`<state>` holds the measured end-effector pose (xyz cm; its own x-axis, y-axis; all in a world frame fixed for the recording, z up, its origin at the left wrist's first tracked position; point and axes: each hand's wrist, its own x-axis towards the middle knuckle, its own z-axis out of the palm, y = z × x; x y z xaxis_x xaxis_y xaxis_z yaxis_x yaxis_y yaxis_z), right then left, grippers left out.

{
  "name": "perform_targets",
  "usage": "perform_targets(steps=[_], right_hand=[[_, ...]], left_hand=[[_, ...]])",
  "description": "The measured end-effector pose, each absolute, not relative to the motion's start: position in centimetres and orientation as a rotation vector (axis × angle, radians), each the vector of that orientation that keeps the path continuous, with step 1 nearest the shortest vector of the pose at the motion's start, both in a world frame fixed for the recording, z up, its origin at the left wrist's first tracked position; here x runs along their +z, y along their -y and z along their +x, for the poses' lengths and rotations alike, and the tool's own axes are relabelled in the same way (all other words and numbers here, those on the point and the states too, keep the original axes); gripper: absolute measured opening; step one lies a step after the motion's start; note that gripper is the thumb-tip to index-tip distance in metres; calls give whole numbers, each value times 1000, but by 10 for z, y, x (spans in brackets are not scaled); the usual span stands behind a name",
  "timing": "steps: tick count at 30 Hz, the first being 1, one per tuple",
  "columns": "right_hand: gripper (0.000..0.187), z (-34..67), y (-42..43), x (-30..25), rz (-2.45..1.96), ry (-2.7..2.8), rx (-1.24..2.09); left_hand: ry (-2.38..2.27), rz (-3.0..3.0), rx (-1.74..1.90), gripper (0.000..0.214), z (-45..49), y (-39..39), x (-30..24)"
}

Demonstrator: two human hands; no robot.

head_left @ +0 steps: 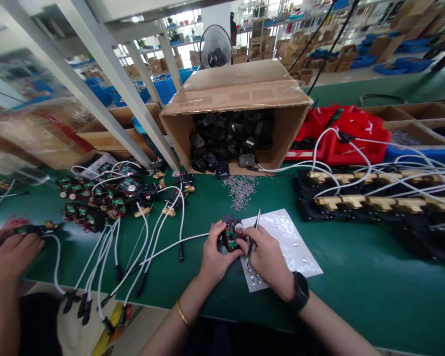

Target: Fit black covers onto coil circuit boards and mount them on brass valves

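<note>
My left hand (215, 251) grips a small black device with an open casing (232, 233), in which a green circuit board, red wires and a round silvery part show. A white cable (185, 241) runs from the device to the left. Between the fingers of my right hand (264, 252) is a pair of tweezers (252, 237), slanting upward, while its fingertips touch the device's right side. Beneath that hand lies a white sheet (292, 242) dotted with small round silvery pieces (255, 279).
A carton (233, 89) of black casings stands behind a pile of small screws (241, 190). Wired circuit assemblies (107, 193) lie on the left, near a co-worker's hands (15, 252). Brass-fitted black units (374, 202) line the right, before red bins (344, 133).
</note>
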<state>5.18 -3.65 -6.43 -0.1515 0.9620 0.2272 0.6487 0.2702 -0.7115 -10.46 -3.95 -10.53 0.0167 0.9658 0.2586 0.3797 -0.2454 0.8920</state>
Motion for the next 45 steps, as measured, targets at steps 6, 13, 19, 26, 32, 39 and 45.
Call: perform_targets(steps=[6,13,19,26,32,39,45], right_hand=[[22,48,36,-62,-1372,2157,444],[58,91,41,-57,-1220,1585,959],[76,117,58,-79,-1305,885,1408],[47,87,37,-87,-1318,870,1461],[35,77,32,-100,-1528,987,1264],[34,76,35,-103,-1519,1010,1264],[32,81,33,-99,-1473,1072,1322]], left_hand=[[-1310,1856,1023,61,-106,35,-93],[-1180,1442,1113,64,-111,18,-72],[-928,1307,681,72,-137,26,-45],[-855,1749,303,63,-132,26,-45],[-940,1741,214,67,-132,26,-45],[-943,1746,195,69,-132,24,-46],[-946,1711,247,63,-132,24,-46]])
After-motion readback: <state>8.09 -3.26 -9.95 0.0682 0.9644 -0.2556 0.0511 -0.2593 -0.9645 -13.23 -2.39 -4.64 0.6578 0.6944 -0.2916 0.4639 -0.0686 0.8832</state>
